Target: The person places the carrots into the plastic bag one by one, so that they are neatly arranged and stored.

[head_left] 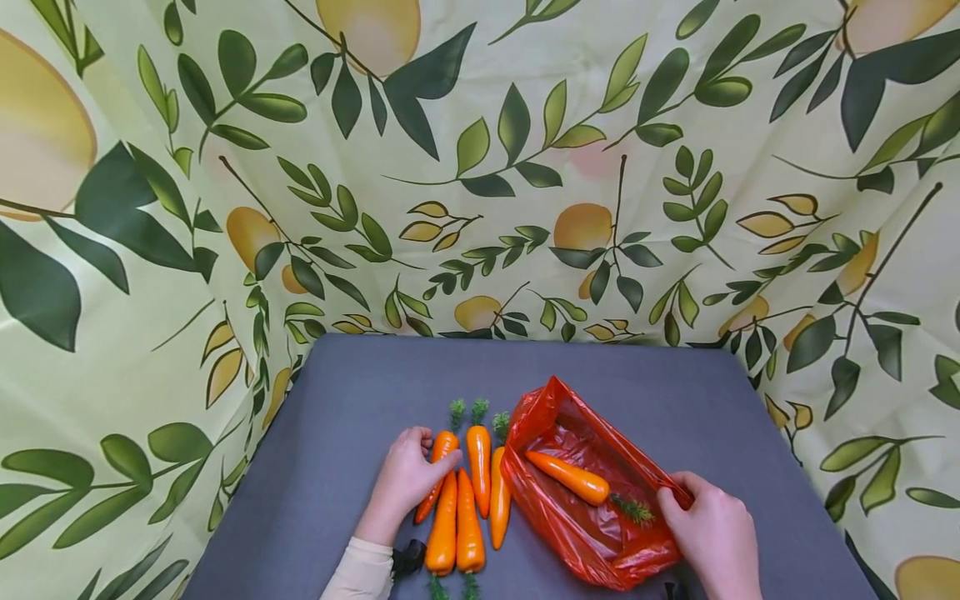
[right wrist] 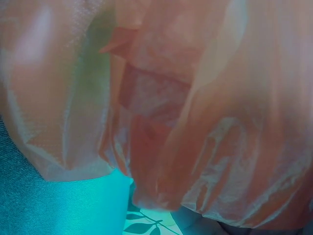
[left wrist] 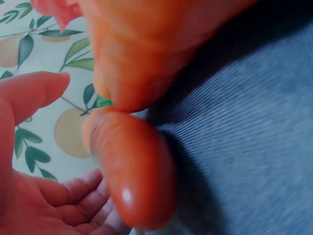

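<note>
Thin red plastic is the weak point here: the red plastic bag [head_left: 592, 492] lies open on the grey bench [head_left: 360, 375], toward the front edge and right of centre, with one toy carrot [head_left: 568, 477] already inside, leafy end toward the right hand [head_left: 712, 533]. That hand pinches the bag's near rim, fingers curled on the film, though the right wrist view shows only crumpled plastic, so how firm the hold is cannot be told. The left hand [head_left: 405, 483] rests on the leftmost carrot [head_left: 437, 471] of a loose row of five carrots [head_left: 468, 492] lying just left of the bag, near the front edge; its fingers are curled onto that carrot, and the left wrist view shows a smooth, glossy orange tip [left wrist: 137, 181] beside the palm. Such a slick surface could slip from a light grip as it lifts. The neighbours lie touching, so dragging one sideways may roll the others toward the front edge. If the rim sags or slips from the pinch, the mouth could fold shut, and a carrot would catch on it.
</note>
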The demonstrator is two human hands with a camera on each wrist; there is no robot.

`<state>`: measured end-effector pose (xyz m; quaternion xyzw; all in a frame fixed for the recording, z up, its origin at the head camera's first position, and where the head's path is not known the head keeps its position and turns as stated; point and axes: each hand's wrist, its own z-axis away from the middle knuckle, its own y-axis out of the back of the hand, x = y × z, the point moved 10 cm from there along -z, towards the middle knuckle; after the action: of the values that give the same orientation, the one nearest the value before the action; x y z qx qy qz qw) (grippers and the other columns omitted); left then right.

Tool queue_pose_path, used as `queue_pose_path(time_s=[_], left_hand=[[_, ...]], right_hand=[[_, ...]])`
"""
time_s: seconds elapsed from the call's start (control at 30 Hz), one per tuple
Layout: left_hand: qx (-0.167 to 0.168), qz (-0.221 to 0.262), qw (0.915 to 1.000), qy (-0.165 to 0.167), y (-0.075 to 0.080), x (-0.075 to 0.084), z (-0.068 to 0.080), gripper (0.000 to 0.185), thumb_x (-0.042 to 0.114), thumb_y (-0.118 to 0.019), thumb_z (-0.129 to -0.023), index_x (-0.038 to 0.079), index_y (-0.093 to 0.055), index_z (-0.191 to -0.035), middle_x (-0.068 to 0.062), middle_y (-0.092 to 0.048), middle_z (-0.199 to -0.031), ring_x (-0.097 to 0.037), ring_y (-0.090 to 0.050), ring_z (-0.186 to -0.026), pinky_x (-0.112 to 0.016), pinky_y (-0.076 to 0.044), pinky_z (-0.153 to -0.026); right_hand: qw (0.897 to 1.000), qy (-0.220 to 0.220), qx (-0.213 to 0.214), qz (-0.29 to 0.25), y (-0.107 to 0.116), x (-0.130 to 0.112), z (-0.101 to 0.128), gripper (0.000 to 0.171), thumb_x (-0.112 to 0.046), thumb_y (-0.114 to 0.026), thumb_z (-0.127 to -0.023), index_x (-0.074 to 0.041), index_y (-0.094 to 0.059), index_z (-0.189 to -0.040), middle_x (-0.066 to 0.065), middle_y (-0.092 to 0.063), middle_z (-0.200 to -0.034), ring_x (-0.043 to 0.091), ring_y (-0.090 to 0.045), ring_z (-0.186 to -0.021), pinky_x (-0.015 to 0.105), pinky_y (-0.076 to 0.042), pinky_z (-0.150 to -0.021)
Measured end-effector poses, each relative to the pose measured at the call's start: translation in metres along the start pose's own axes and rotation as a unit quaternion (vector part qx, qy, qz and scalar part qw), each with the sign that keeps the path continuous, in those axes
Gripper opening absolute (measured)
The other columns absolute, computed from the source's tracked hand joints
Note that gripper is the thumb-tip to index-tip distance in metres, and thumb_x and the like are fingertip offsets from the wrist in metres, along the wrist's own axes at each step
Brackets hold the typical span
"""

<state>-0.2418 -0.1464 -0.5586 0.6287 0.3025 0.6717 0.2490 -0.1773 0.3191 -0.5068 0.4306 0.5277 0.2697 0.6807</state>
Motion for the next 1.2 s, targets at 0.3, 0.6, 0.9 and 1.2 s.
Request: queue_pose_path(time_s=[0.3, 0.6, 0.9, 1.2], left_hand=[[0.000, -0.022, 0.9997, -0.013, -0.007, 0.003, 0.000, 0.065, 0.051, -0.091, -0.087, 0.001, -0.071, -0.124, -0.008, -0.069, -0.108, -0.021, -0.066, -0.092, -0.046, -0.062, -0.090], [0.020, -0.036, 0.9988, -0.026, -0.009, 0.003, 0.002, 0.052, 0.037, -0.093, -0.088, 0.001, -0.071, -0.119, -0.009, -0.068, -0.104, -0.021, -0.064, -0.087, -0.042, -0.062, -0.083], [0.025, -0.024, 0.9990, -0.028, -0.008, 0.001, 0.002, 0.044, 0.031, -0.092, -0.088, 0.002, -0.072, -0.115, -0.009, -0.069, -0.101, -0.021, -0.065, -0.085, -0.041, -0.062, -0.080], [0.032, -0.021, 0.9987, -0.034, 0.001, -0.001, 0.000, 0.044, 0.029, -0.091, -0.089, 0.000, -0.072, -0.116, -0.010, -0.070, -0.102, -0.020, -0.064, -0.085, -0.039, -0.061, -0.078]], right_hand=[[1.000, 0.004, 0.003, -0.005, 0.000, 0.000, 0.001, 0.035, -0.028, -0.078, -0.097, 0.002, -0.080, -0.116, 0.020, -0.081, -0.094, 0.019, -0.065, -0.068, 0.035, -0.057, -0.060], [1.000, 0.001, 0.001, -0.004, -0.001, 0.001, 0.003, 0.036, -0.027, -0.078, -0.097, 0.003, -0.079, -0.117, 0.021, -0.081, -0.095, 0.020, -0.065, -0.068, 0.035, -0.057, -0.060], [1.000, 0.001, 0.004, -0.002, -0.002, 0.002, 0.002, 0.036, -0.028, -0.079, -0.097, 0.003, -0.080, -0.117, 0.022, -0.081, -0.096, 0.020, -0.066, -0.068, 0.036, -0.058, -0.061], [1.000, 0.007, 0.006, -0.003, -0.002, 0.001, 0.001, 0.036, -0.029, -0.078, -0.098, 0.002, -0.080, -0.117, 0.020, -0.082, -0.096, 0.020, -0.066, -0.069, 0.036, -0.058, -0.062]])
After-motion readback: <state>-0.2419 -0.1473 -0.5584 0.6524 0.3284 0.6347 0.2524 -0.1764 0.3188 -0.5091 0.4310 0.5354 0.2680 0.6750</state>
